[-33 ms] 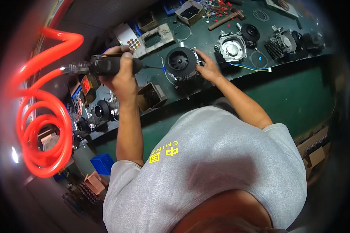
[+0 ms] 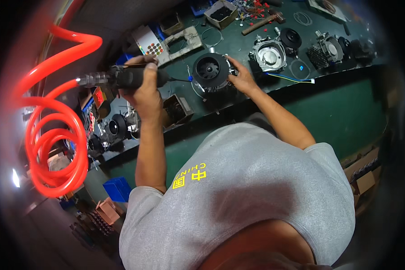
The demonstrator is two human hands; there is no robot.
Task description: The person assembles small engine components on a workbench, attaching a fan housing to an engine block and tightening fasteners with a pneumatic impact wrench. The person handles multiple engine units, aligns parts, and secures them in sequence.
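Observation:
My left hand (image 2: pixel 145 93) is wrapped round a black air screwdriver (image 2: pixel 129 78), fed by a red coiled air hose (image 2: pixel 83 47). The tool's thin bit points right, its end close to the left side of a metal housing topped by a black fan wheel (image 2: pixel 209 70). Whether the bit touches the housing, I cannot tell. On the housing's right side my right hand (image 2: pixel 243 82) grips it, fingers along the edge. A thin cable with a small blue piece (image 2: pixel 190 78) lies just left of the fan wheel.
Right along the green bench stand an open metal housing (image 2: pixel 269 55) and a finned housing (image 2: pixel 326 50). Behind lie a hammer (image 2: pixel 263 22) and a box of black parts (image 2: pixel 221 13). Near my left forearm sit a small carton (image 2: pixel 177 110) and another fan unit (image 2: pixel 118 126).
My left hand and the air screwdriver have shifted slightly right, toward the fan housing, and the red hose coils have swung along. My right hand stays nearly still.

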